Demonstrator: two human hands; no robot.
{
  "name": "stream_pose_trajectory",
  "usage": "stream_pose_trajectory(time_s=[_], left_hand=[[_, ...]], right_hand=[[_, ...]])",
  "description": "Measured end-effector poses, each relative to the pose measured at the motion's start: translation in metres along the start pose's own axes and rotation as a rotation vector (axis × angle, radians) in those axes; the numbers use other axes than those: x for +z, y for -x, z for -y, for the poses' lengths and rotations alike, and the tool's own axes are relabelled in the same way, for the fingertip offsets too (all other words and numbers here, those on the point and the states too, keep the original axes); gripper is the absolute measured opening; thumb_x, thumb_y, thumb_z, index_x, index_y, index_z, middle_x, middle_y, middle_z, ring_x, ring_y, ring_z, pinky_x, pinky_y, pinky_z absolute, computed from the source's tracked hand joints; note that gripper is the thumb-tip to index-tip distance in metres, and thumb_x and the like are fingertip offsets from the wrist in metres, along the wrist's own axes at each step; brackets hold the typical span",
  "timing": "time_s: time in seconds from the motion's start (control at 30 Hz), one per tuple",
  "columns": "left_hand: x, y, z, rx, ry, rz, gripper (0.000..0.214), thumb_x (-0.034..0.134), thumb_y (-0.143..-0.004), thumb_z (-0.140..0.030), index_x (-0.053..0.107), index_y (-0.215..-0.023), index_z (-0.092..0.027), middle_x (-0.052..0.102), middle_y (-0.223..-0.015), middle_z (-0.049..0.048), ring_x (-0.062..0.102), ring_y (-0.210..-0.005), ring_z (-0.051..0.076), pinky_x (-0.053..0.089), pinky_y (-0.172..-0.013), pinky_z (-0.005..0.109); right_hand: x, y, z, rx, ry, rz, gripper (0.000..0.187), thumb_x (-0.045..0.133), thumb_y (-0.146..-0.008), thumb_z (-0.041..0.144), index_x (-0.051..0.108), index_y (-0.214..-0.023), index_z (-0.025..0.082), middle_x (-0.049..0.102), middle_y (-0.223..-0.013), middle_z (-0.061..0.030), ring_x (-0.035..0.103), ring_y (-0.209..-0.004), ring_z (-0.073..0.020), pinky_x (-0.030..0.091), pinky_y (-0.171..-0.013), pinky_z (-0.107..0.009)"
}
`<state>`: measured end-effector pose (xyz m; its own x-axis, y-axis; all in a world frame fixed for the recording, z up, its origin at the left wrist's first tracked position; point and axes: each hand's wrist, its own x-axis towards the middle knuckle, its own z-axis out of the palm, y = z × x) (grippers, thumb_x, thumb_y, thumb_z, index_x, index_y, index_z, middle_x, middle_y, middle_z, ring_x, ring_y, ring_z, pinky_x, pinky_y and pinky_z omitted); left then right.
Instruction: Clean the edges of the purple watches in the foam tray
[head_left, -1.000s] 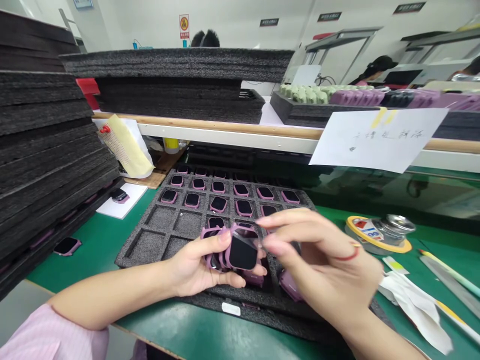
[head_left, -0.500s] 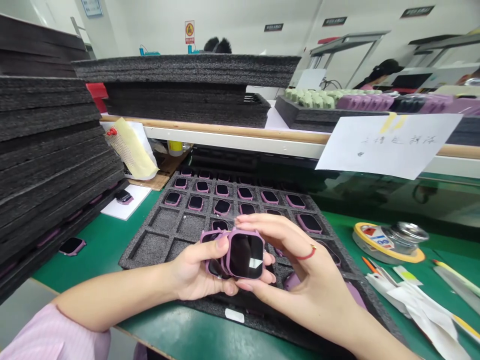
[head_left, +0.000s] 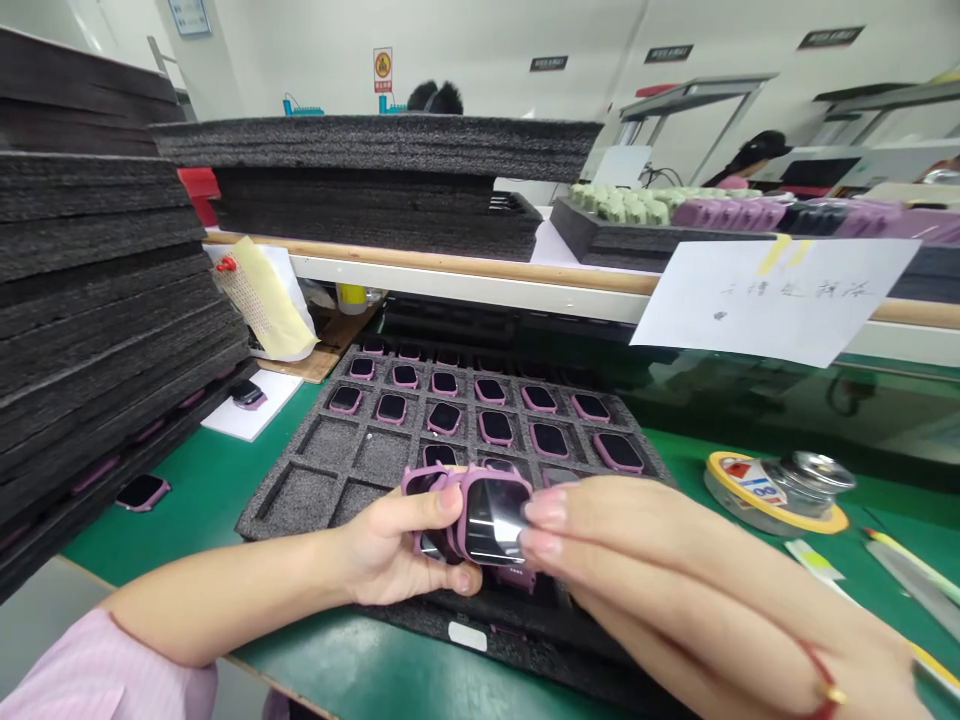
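Observation:
My left hand (head_left: 397, 545) is closed around a small bunch of pink watch bodies (head_left: 480, 518) with black screens, held just above the near part of a black foam tray (head_left: 315, 470). The front watch faces me and its screen glints. My right hand (head_left: 675, 590) lies flat, fingers stretched out together, with the fingertips touching the right edge of that front watch. The tray's far rows hold several pink watches (head_left: 495, 427) in square pockets; the near left pockets are bare.
Tall stacks of black foam trays (head_left: 97, 290) rise at the left and on the shelf (head_left: 375, 170) behind. A loose watch (head_left: 141, 492) lies by the left stack. A round tin on a tape roll (head_left: 780, 482), pens and a hanging paper note (head_left: 772, 295) are at the right.
My right hand has come lower and nearer the camera and flattened, its fingers now stretched along the watch's right edge. The watch bunch in my left hand has barely moved.

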<state>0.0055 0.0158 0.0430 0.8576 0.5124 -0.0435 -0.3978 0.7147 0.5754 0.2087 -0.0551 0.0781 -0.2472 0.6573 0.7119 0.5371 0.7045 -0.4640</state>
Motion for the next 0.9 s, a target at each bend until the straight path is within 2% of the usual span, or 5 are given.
stream_pose_trajectory(time_s=[0.2, 0.37, 0.5, 0.63, 0.9], left_hand=[[0.002, 0.002, -0.001, -0.009, 0.035, -0.046, 0.042, 0.092, -0.068, -0.036, 0.076, -0.101, -0.015, 0.069, -0.082, 0.0043, 0.062, -0.063, 0.007, 0.044, -0.050, 0.012], [0.004, 0.000, 0.002, 0.085, -0.020, -0.039, 0.037, 0.090, -0.071, -0.031, 0.071, -0.099, -0.017, 0.068, -0.084, 0.0026, 0.057, -0.059, 0.005, 0.042, -0.049, 0.011], [0.005, -0.004, 0.005, 0.147, -0.120, -0.086, 0.036, 0.091, -0.069, -0.030, 0.069, -0.091, -0.014, 0.065, -0.077, 0.0018, 0.051, -0.054, 0.004, 0.040, -0.049, 0.012], [0.008, -0.005, 0.002, 0.168, -0.062, -0.208, 0.037, 0.091, -0.069, -0.035, 0.068, -0.090, -0.013, 0.065, -0.077, 0.0023, 0.046, -0.051, 0.001, 0.034, -0.045, 0.010], [0.018, -0.005, -0.008, 0.237, -0.059, -0.338, 0.040, 0.094, -0.063, -0.028, 0.068, -0.088, -0.011, 0.061, -0.071, -0.0011, 0.045, -0.048, 0.000, 0.034, -0.040, 0.007]], right_hand=[[0.004, 0.000, 0.014, -0.121, 0.082, 0.050, 0.038, 0.044, -0.104, 0.022, 0.067, -0.131, 0.036, 0.078, -0.109, 0.0002, 0.074, -0.101, -0.0223, 0.060, -0.097, -0.035], [0.009, -0.017, 0.001, -0.304, 0.184, 0.084, 0.044, 0.076, -0.085, 0.019, 0.065, -0.127, 0.026, 0.078, -0.092, -0.0005, 0.070, -0.081, -0.0197, 0.059, -0.079, -0.033], [0.022, -0.020, -0.008, -0.125, 0.154, 0.101, 0.057, 0.077, -0.086, 0.034, 0.055, -0.137, 0.022, 0.066, -0.079, -0.0006, 0.061, -0.069, -0.0169, 0.055, -0.065, -0.032], [0.026, -0.020, -0.011, -0.001, -0.005, 0.111, 0.047, 0.079, -0.082, 0.025, 0.059, -0.125, 0.023, 0.069, -0.097, -0.0022, 0.064, -0.080, -0.0149, 0.057, -0.070, -0.027], [0.023, -0.026, -0.014, -0.059, 0.075, 0.093, 0.046, 0.072, -0.083, 0.017, 0.058, -0.126, 0.021, 0.071, -0.112, -0.0063, 0.067, -0.099, -0.0183, 0.056, -0.087, -0.032]])
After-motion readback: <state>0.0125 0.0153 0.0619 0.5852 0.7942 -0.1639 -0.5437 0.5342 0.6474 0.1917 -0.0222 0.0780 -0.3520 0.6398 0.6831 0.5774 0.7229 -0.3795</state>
